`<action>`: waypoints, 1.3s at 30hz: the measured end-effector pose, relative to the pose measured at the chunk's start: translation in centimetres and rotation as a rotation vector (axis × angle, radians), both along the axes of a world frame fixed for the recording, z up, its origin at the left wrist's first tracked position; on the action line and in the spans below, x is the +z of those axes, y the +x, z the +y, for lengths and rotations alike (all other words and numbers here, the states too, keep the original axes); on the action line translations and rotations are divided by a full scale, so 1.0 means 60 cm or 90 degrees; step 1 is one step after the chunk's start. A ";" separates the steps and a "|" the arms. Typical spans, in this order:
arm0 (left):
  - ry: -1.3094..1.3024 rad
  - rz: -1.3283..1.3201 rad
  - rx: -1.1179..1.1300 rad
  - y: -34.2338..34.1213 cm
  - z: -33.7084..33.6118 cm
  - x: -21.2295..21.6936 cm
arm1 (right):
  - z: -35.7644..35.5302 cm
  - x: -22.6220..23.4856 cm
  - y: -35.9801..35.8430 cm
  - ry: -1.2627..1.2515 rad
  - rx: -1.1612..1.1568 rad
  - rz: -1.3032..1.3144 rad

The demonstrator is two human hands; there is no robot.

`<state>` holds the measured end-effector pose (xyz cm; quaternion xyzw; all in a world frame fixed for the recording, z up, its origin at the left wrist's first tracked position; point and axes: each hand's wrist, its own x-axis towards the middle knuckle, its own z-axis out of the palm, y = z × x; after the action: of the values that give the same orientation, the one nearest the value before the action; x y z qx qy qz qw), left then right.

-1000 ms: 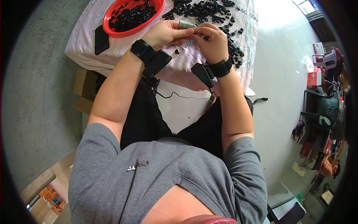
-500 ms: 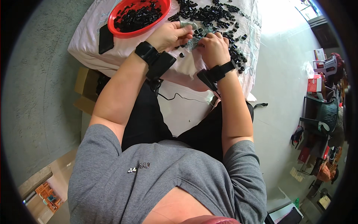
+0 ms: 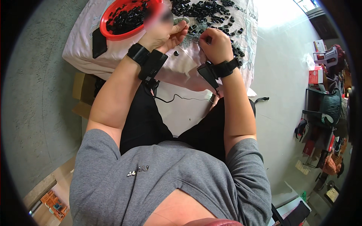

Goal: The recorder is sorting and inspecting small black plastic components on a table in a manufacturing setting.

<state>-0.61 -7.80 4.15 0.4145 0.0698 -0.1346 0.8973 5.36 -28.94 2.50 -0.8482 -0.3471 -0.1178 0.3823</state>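
My left hand (image 3: 166,37) is over the cloth-covered table, its thumb and fingers closed around a small grey-green piece (image 3: 183,20) whose kind I cannot make out. A blurred patch hides part of this hand. To its right, my right hand (image 3: 218,46) has thumb and forefinger pinched together; what they hold, if anything, is too small to name. Between the hands lies a loose heap of fine grey-green bits (image 3: 193,37). Many small black plastic pieces (image 3: 205,11) are spread behind it, and one black piece (image 3: 176,53) lies apart nearer me.
A red basin (image 3: 120,36) of black pieces stands at the table's far left, with a flat black phone-like object (image 3: 99,43) beside it. An open cardboard box (image 3: 80,90) is below the left table edge. A cable (image 3: 181,96) hangs between my legs. Chairs (image 3: 327,107) stand far right.
The table and basin have shifted slightly left and up in view. My right fingers have drawn back a little from the grey-green heap. The left hand still grips its piece.
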 end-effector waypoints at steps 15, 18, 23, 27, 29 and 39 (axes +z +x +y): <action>0.014 0.024 0.005 0.002 -0.034 -0.008 | -0.006 -0.006 0.003 0.258 0.006 0.266; 0.016 0.025 -0.022 0.001 -0.031 -0.004 | -0.006 -0.006 0.005 0.307 0.028 0.327; 0.025 0.011 -0.038 0.002 -0.025 -0.013 | -0.007 0.008 -0.001 0.219 -0.009 0.283; 0.027 0.016 -0.022 0.004 -0.027 -0.014 | -0.008 0.002 0.000 0.196 -0.007 0.253; 0.034 0.019 -0.007 0.005 -0.030 -0.013 | -0.008 -0.003 0.002 0.210 0.003 0.251; 0.057 0.024 0.007 0.003 -0.031 -0.015 | -0.007 0.011 -0.006 0.194 0.018 0.284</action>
<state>-0.42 -9.67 3.25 0.4510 0.0949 -0.1338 0.8773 5.00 -29.37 3.13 -0.7810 -0.2448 0.0264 0.5740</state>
